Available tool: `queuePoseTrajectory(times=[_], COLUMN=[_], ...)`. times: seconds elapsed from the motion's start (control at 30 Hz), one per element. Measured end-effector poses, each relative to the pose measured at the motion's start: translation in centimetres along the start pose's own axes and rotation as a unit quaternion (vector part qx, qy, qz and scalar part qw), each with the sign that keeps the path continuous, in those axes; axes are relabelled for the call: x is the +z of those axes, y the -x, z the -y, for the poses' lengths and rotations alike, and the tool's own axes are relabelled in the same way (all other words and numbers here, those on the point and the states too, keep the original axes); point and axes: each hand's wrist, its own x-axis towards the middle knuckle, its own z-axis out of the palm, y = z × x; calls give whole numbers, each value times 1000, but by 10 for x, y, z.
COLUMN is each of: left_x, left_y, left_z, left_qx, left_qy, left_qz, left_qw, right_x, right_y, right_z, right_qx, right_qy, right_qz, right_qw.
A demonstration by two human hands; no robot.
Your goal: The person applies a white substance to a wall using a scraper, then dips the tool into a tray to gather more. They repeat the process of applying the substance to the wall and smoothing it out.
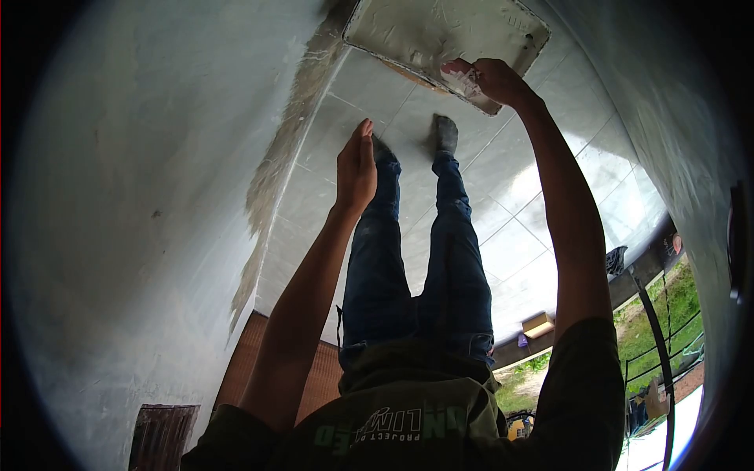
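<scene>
The white-smeared tool (463, 72) sits over the tray (534, 45), just left of the right hand (498, 80), whose fingers close around it, while the left hand (357, 169) (fingers straight and together, gripping nothing) hangs farther off.

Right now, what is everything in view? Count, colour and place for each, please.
Tray: one, greyish, top centre
Tool: one, reddish, smeared pale, over the tray's near edge
Walls: two, grey-white, left and right
Floor tiles: several, pale grey, centre
Ribbed panel: one, brown, lower left
Box: one, tan, lower right
Small item: one, purple, beside the box
Grass: patches, green, far right
Shirt: one, dark, bottom
Jeans: one pair, blue, centre
Feet: two, dark-covered, below the tray
Left hand: one, bare, empty, left of centre
Right hand: one, bare, grip on the tool
</scene>
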Motion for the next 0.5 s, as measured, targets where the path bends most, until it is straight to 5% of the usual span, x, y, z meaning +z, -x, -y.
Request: queuePoseTrajectory(times=[0.27, 0.5], left_x=[-1, 2], left_y=[0, 1], left_z=[4, 8], left_qx=[-1, 2], left_qy=[-16, -5], left_qz=[14, 13], left_qw=[1000, 1000], right_x=[-16, -10], right_y=[4, 1], right_z=[-19, -30], right_qx=[62, 54], right_qy=[-14, -54], right_qz=[96, 82], right_qw=[993, 994])
